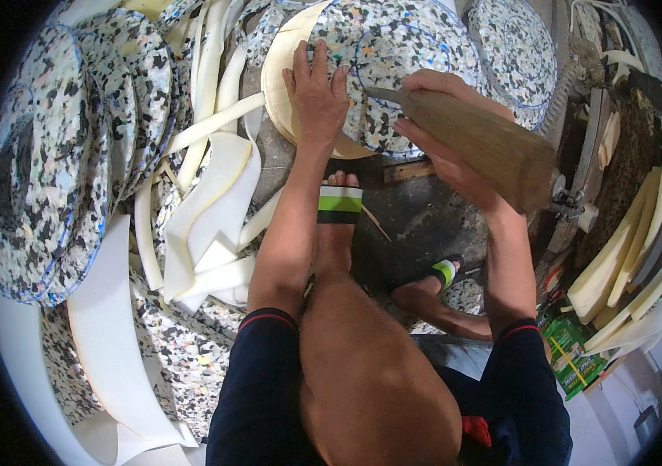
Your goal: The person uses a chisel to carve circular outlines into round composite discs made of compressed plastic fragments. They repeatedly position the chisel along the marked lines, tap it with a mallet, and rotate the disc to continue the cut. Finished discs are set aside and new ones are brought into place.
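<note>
Under the left hand (317,89), which is pressing flat with fingers spread, a speckled foam disc (393,54) is lying on a round wooden board (278,78). Just beside it, the right hand (444,144) is clasping a wooden-handled knife (479,140), blade touching the disc.

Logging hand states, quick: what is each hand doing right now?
Left hand: open, fingers spread flat on the speckled foam disc.
Right hand: closed around the wooden-handled knife.
</note>
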Demonstrator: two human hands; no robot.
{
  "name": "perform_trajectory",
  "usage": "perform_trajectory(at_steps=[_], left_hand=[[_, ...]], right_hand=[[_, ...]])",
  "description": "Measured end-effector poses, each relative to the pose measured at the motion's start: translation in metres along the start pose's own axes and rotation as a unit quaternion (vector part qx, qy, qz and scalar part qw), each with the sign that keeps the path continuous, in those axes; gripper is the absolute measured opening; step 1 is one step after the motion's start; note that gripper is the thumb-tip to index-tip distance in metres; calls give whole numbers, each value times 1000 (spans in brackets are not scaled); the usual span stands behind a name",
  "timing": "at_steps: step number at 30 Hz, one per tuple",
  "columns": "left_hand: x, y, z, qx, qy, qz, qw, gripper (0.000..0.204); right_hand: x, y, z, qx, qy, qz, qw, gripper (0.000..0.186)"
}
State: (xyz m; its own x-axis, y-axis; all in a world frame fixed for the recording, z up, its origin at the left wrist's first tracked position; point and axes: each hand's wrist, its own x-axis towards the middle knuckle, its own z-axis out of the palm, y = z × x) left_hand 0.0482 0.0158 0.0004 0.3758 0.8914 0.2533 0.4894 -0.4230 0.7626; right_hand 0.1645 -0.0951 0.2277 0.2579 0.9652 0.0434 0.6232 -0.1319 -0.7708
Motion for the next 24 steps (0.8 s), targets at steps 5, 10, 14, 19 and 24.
perform_trajectory(at_steps=[5, 10, 14, 19, 24], left_hand=[[0, 1, -1, 14, -5, -4, 1000, 57], [-1, -1, 2, 7, 3, -3, 1000, 57], [-1, -2, 6, 25, 20, 13, 999, 57], [0, -3, 4, 19, 9, 4, 1000, 57], [-2, -3, 5, 26, 18, 8, 999, 57]], right_hand=[[13, 8, 17, 5, 13, -9, 1000, 39], [3, 0, 2, 28, -3, -11, 1000, 39], [5, 7, 9, -2, -2, -14, 1000, 38], [10, 13, 17, 5, -14, 19, 1000, 37], [3, 7, 4, 44, 16, -1, 999, 39]])
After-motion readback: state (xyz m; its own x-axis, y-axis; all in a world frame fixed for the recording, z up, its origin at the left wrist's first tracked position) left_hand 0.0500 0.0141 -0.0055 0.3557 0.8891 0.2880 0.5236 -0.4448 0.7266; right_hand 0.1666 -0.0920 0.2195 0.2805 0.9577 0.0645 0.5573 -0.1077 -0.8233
